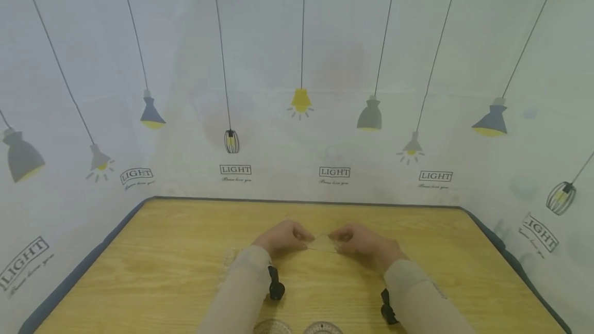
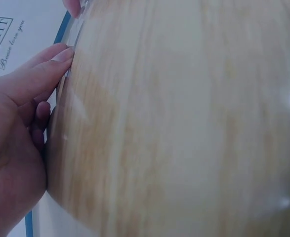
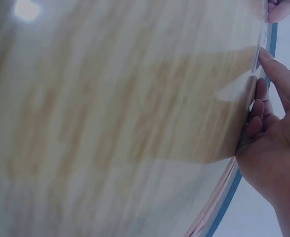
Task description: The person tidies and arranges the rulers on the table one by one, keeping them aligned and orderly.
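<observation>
A clear set square (image 1: 324,244), thin and triangular, lies flat at or just above the tabletop between the two hands. My left hand (image 1: 289,235) pinches its left corner; in the left wrist view the left hand's thumb (image 2: 63,54) is on the clear edge. From the other side my right hand (image 1: 359,239) pinches the right corner, and the right wrist view has that thumb (image 3: 266,54) against the edge. Markings on the set square are too faint to read.
Two clear round protractors (image 1: 323,328) (image 1: 273,327) lie at the near edge of the wooden table (image 1: 176,251). Something clear and crinkled (image 1: 227,264) lies beside the left sleeve. A white curtain printed with lamps (image 1: 278,66) surrounds the table on its far side and both flanks.
</observation>
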Motion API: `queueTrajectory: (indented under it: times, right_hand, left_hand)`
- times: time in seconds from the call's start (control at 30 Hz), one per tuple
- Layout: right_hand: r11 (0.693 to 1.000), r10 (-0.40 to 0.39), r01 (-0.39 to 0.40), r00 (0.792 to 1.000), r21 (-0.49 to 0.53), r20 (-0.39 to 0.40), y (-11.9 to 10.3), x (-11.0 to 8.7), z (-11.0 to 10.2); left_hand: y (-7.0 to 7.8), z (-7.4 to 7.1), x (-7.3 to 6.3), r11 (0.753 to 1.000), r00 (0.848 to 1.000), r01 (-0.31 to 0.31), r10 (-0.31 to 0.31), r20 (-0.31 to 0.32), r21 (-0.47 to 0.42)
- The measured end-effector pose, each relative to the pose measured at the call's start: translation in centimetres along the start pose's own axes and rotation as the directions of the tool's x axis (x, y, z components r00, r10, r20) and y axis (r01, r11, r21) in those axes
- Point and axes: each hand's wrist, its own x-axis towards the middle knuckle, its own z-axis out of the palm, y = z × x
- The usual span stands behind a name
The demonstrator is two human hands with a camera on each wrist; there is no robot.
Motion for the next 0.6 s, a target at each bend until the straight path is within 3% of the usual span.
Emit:
queueTrajectory:
  times: [0.37, 0.6]
  right_hand:
    - [0.996, 0.064, -0.064, 0.998, 0.067, 0.006, -0.5, -0.5, 0.0]
    - [0.974, 0.120, -0.117, 0.993, 0.195, -0.004, -0.8, -1.0, 0.4]
  left_hand:
    - [0.2, 0.0, -0.1, 0.999, 0.999, 0.033, -0.033, 0.004, -0.036]
    - [0.3, 0.2, -0.2, 0.998, 0.998, 0.056, -0.056, 0.003, -0.035]
